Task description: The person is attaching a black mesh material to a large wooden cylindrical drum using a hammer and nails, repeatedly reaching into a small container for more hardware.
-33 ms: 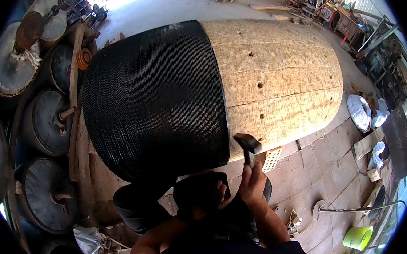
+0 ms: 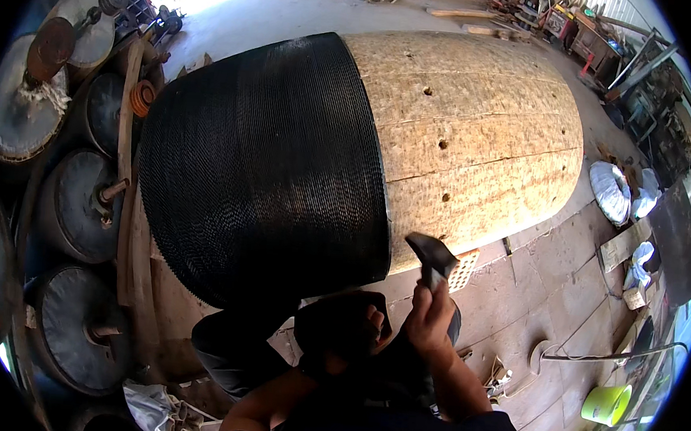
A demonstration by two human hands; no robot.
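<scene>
A large barrel-shaped drum lies on its side before me. Its left half is wrapped in ridged black covering [image 2: 269,162], and its right half is bare pale wood [image 2: 479,137] with several holes. My right hand [image 2: 430,321] is closed around the handle of a hammer [image 2: 432,254], whose dark head stands up by the wood's lower edge, apart from it as far as I can see. My left hand [image 2: 375,320] is low in front of the drum with its fingers curled, beside a dark black piece [image 2: 330,322]. What it grips is too dark to make out.
Several round drums with shafts [image 2: 82,205] are stacked at the left behind wooden planks [image 2: 128,168]. An orange perforated brick [image 2: 462,272] sits under the drum's right side. A lime-green bucket [image 2: 606,403], a metal rod [image 2: 600,357] and a white wrapped ring [image 2: 608,191] are at the right.
The hammer and my right hand have shifted slightly to the right and down. My left hand and the drum look the same.
</scene>
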